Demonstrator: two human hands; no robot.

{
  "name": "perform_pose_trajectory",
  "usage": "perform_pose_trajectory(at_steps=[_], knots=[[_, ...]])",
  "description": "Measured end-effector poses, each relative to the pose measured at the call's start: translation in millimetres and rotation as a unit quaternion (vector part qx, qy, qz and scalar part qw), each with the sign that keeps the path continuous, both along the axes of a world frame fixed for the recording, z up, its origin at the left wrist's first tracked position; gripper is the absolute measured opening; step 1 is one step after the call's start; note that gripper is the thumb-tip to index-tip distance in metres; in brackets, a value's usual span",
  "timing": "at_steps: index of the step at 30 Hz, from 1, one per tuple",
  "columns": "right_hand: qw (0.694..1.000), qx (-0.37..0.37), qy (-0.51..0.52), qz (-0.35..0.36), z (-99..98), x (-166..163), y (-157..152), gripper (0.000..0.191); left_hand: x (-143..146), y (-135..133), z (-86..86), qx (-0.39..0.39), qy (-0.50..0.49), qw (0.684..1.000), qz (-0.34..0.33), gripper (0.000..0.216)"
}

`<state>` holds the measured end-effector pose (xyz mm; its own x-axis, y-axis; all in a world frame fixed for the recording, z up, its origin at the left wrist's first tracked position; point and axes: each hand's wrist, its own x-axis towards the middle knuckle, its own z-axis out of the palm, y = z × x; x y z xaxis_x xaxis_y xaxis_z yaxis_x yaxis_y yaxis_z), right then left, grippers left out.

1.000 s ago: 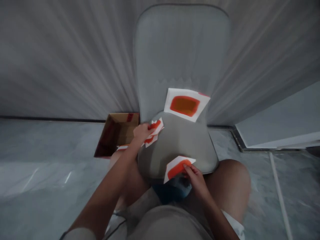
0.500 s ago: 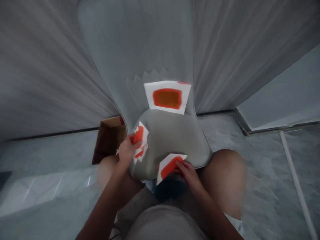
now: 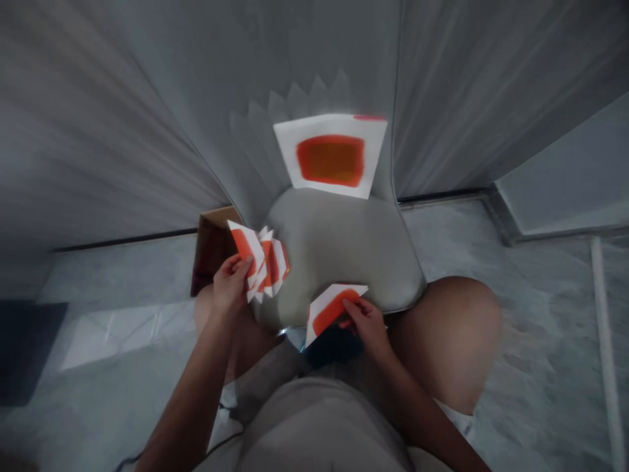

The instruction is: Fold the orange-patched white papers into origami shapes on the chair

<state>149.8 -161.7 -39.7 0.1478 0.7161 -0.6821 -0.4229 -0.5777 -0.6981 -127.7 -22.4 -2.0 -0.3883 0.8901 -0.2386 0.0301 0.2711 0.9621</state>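
My left hand (image 3: 230, 283) pinches one of several white paper cards with orange patches (image 3: 251, 248). The cards overlap in a loose fan over the left front edge of the grey chair seat (image 3: 339, 242). At the seat's front edge my right hand (image 3: 367, 322) is closed on a single white card with an orange patch (image 3: 327, 311), thumb on top and other fingers partly hidden beneath. A larger white card with an orange-brown rectangle (image 3: 331, 160) leans upright against the chair's backrest (image 3: 314, 59).
An open cardboard box (image 3: 209, 252) stands on the floor left of the chair. My knees flank the seat. Behind the chair hangs a grey curtain (image 3: 452, 98), and a pale panel (image 3: 580, 177) is at the right. A thin dark cable (image 3: 223, 442) runs by my left side.
The cards in my left hand have turned and fanned out, and that hand has moved slightly left. My right hand keeps its card. The view has shifted, with the chair appearing larger.
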Motion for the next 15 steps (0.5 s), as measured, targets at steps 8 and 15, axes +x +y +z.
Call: perform_pose_trajectory(at_steps=[8, 15], knots=[[1.0, 0.014, -0.014, 0.002, 2.3, 1, 0, 0.061, 21, -9, -3.4, -0.075, 0.241, 0.963, -0.095, 0.04], [1.0, 0.014, -0.025, 0.006, -4.2, 0, -2, 0.06, 65, -1, 26.7, -0.166, 0.447, 0.854, -0.208, 0.066]])
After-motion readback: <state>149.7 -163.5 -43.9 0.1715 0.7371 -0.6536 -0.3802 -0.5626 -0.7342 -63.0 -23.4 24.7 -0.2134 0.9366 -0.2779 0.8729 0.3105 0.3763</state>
